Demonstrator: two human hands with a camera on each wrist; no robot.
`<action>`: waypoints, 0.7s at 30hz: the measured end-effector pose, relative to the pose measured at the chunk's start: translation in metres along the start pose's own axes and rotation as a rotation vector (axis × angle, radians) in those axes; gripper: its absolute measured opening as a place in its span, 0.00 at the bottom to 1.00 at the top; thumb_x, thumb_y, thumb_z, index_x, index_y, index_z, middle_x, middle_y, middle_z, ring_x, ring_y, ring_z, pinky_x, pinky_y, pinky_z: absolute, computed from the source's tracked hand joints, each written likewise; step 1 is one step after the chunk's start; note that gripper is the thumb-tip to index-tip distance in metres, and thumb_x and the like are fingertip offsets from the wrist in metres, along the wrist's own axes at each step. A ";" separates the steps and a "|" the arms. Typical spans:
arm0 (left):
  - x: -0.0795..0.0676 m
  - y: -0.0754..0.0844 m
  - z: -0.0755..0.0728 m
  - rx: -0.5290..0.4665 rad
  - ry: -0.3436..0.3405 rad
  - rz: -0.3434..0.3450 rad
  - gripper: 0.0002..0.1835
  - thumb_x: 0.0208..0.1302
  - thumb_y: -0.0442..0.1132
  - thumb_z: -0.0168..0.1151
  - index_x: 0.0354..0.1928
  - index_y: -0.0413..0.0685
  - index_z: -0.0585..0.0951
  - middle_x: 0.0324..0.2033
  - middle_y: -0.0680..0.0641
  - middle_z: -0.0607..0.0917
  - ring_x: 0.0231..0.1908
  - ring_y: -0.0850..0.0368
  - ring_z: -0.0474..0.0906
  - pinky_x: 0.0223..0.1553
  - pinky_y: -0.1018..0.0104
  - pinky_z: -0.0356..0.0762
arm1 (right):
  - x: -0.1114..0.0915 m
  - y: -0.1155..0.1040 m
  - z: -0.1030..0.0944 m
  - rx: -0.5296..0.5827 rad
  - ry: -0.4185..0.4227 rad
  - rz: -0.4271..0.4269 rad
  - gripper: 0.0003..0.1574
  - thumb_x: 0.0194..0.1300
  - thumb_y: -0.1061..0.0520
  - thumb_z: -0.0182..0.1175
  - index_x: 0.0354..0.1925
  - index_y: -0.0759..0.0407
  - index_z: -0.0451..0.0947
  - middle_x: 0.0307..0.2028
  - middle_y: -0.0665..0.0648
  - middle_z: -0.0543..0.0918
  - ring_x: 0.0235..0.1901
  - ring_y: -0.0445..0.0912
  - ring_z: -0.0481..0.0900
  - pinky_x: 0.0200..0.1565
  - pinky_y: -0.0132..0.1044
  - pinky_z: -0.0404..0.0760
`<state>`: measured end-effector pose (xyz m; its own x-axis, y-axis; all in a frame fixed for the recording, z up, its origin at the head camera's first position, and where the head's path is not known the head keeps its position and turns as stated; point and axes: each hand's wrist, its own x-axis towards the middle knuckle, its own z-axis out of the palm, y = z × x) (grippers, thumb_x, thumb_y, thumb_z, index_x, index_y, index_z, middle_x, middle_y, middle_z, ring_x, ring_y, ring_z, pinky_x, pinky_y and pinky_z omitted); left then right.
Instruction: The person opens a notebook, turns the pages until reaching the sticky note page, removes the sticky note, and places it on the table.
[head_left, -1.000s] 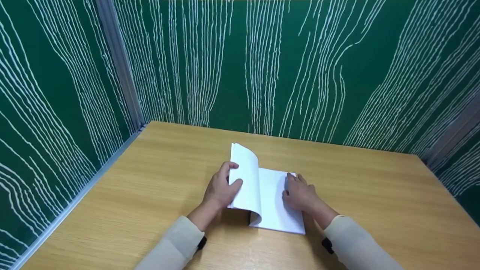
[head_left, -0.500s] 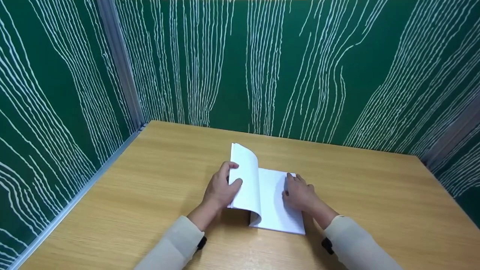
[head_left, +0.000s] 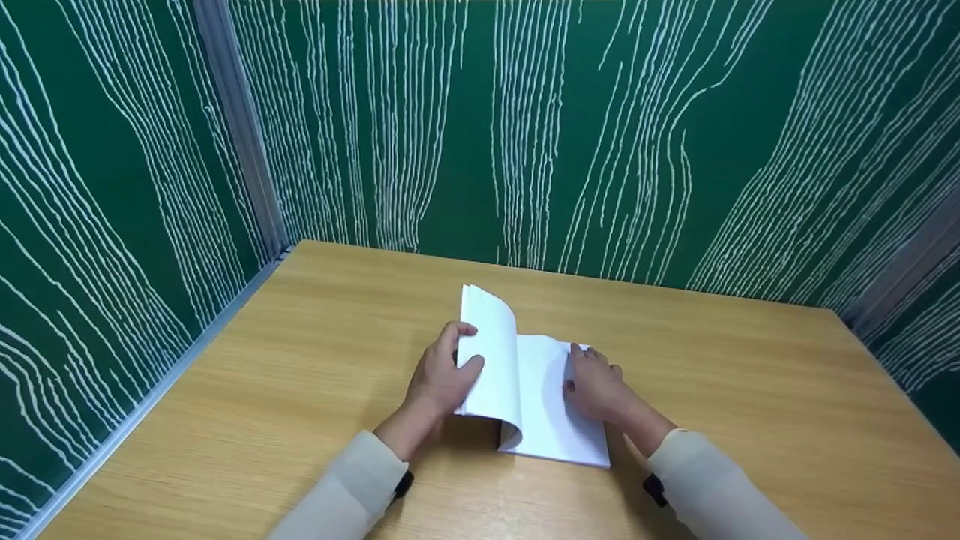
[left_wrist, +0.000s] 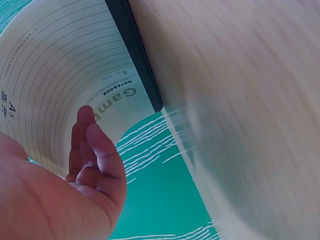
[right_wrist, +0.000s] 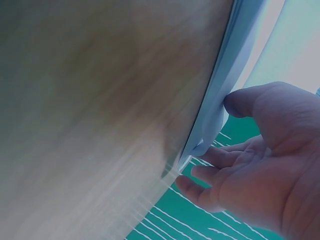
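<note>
A white-paged notebook (head_left: 541, 401) lies open on the table, its left part raised and curved over. My left hand (head_left: 444, 375) grips that raised part, thumb on the page and fingers behind. In the left wrist view, the notebook's cover (left_wrist: 50, 60) shows printed lines, the word NOTEBOOK and a dark spine; my left fingers lie against it. My right hand (head_left: 598, 384) is at the right page's outer edge, with the thumb and fingers bent on the paper. The right wrist view shows the sheet (right_wrist: 212, 117) bulging up between the right thumb and fingertips.
The notebook lies on a light wooden table (head_left: 300, 360). Green panels (head_left: 465, 150) with wavy white lines stand behind and at both sides, joined by a grey post (head_left: 244, 127) at the left corner. Small black devices are on both wrists.
The right page's top edge now bulges upward near my right fingers, which have shifted slightly left. My left hand and the raised part of the notebook look unchanged.
</note>
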<state>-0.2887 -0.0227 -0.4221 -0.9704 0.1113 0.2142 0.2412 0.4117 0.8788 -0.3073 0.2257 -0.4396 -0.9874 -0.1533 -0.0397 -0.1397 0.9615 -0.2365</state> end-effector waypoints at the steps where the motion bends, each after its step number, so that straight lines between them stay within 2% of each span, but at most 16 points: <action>1: 0.000 0.000 0.000 0.000 0.001 -0.003 0.20 0.62 0.42 0.57 0.57 0.57 0.71 0.52 0.46 0.80 0.44 0.54 0.75 0.44 0.57 0.72 | 0.000 0.000 0.000 0.001 0.003 0.000 0.40 0.68 0.59 0.54 0.69 0.79 0.51 0.65 0.76 0.62 0.67 0.68 0.55 0.57 0.67 0.60; 11: 0.000 0.002 0.001 -0.001 0.007 -0.016 0.20 0.63 0.43 0.57 0.57 0.58 0.71 0.54 0.46 0.79 0.45 0.52 0.74 0.46 0.56 0.71 | 0.000 -0.003 -0.002 0.013 0.036 -0.010 0.40 0.66 0.60 0.56 0.69 0.76 0.53 0.63 0.76 0.66 0.64 0.69 0.60 0.56 0.66 0.61; 17: 0.000 0.002 0.001 -0.024 0.000 -0.031 0.20 0.64 0.43 0.57 0.58 0.59 0.71 0.57 0.46 0.77 0.47 0.53 0.74 0.49 0.55 0.71 | 0.002 -0.003 -0.001 0.062 0.067 -0.019 0.40 0.64 0.63 0.59 0.70 0.68 0.56 0.62 0.72 0.69 0.63 0.68 0.61 0.57 0.65 0.60; 21: -0.001 0.002 0.001 0.007 0.008 -0.002 0.20 0.63 0.43 0.57 0.57 0.57 0.71 0.52 0.46 0.80 0.45 0.53 0.75 0.46 0.55 0.71 | 0.001 -0.003 -0.001 0.097 0.110 -0.059 0.40 0.61 0.66 0.62 0.68 0.64 0.59 0.60 0.69 0.72 0.60 0.65 0.66 0.57 0.64 0.60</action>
<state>-0.2877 -0.0216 -0.4211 -0.9711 0.1034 0.2153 0.2388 0.4180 0.8765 -0.3077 0.2232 -0.4379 -0.9807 -0.1774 0.0827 -0.1949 0.9243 -0.3282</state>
